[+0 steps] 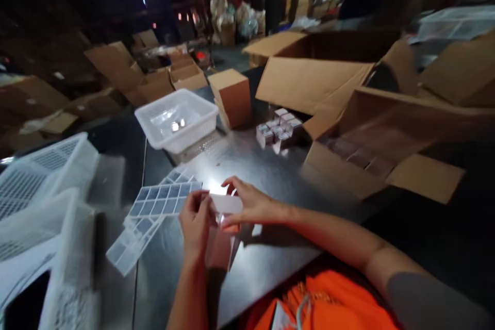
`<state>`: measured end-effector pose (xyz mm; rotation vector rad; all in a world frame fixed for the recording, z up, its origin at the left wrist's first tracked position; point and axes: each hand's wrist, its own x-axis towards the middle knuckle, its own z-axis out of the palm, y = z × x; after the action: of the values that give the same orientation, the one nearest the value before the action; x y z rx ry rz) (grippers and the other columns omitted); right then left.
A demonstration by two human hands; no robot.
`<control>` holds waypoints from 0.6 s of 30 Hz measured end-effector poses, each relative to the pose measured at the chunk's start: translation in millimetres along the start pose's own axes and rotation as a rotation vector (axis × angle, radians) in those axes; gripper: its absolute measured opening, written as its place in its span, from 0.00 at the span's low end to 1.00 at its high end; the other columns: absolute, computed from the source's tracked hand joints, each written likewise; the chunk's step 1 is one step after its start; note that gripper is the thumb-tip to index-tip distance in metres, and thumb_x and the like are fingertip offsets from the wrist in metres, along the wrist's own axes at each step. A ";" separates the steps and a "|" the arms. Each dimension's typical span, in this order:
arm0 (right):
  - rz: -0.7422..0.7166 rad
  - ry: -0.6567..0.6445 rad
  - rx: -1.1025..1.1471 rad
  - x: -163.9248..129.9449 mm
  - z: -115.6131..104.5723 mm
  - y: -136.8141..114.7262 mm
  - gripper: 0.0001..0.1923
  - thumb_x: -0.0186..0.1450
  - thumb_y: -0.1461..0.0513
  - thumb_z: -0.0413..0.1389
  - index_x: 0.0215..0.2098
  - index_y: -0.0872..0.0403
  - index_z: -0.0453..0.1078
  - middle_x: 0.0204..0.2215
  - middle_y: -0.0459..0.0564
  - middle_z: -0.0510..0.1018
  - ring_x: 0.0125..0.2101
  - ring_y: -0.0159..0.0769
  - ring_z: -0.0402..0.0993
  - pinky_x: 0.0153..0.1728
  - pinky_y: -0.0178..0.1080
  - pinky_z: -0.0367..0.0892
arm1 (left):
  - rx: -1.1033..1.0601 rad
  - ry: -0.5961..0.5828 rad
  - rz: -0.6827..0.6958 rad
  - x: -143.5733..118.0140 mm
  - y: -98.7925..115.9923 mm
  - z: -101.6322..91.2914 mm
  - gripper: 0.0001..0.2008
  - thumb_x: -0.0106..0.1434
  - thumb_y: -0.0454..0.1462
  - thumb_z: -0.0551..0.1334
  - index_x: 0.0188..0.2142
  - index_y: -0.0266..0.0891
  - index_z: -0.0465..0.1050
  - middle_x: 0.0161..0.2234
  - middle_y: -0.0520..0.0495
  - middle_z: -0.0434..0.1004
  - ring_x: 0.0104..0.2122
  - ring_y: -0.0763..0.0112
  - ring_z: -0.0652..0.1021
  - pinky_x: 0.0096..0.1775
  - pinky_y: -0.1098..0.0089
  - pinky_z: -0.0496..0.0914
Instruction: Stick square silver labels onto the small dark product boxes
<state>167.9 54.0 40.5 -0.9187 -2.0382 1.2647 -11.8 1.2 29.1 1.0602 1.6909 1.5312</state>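
- A dim warehouse is seen, with a dark metal table (247, 165) littered with cartons.
- A small pale box (224, 206) is gripped between both hands, nearer the person than the white basket (176, 118).
- The left hand (197, 221) is clamped on its side; the right hand (249, 201) is pinched on its flap.
- The flap is best creased squarely while the box is held steady.
- Sticker sheets (164, 198) lie just left of the box.

Bare surface (247, 165) ahead of hands — basket (177, 119), small boxes (279, 131), open carton (371, 139) block beyond; grid sheets (162, 201) left.
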 end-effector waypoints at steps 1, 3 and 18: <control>0.079 -0.021 0.035 1.7 2.0 5.8 0.41 0.47 0.53 0.77 0.55 0.52 0.67 0.42 0.48 0.77 0.38 0.39 0.75 0.38 0.39 0.70 | -0.077 -0.049 -0.039 2.2 0.9 0.3 0.18 0.54 0.47 0.70 0.41 0.41 0.76 0.25 0.57 0.71 0.21 0.74 0.71 0.24 0.74 0.64; 0.164 -0.004 0.097 3.6 1.6 14.2 0.34 0.50 0.59 0.75 0.52 0.52 0.70 0.35 0.42 0.77 0.33 0.34 0.74 0.34 0.34 0.65 | -0.141 -0.122 -0.081 7.2 -0.5 0.7 0.26 0.52 0.48 0.73 0.47 0.41 0.75 0.25 0.58 0.71 0.20 0.76 0.69 0.23 0.75 0.64; 0.225 -0.009 0.272 0.1 -8.5 18.5 0.20 0.64 0.57 0.64 0.52 0.56 0.77 0.27 0.44 0.79 0.26 0.30 0.71 0.29 0.32 0.63 | -0.026 -0.285 -0.168 13.1 9.5 -12.4 0.29 0.43 0.48 0.78 0.44 0.40 0.79 0.25 0.54 0.76 0.25 0.71 0.75 0.29 0.72 0.68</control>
<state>179.0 64.5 27.0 -1.0318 -1.7483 1.6219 -27.4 6.6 41.1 1.0403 1.5164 1.2297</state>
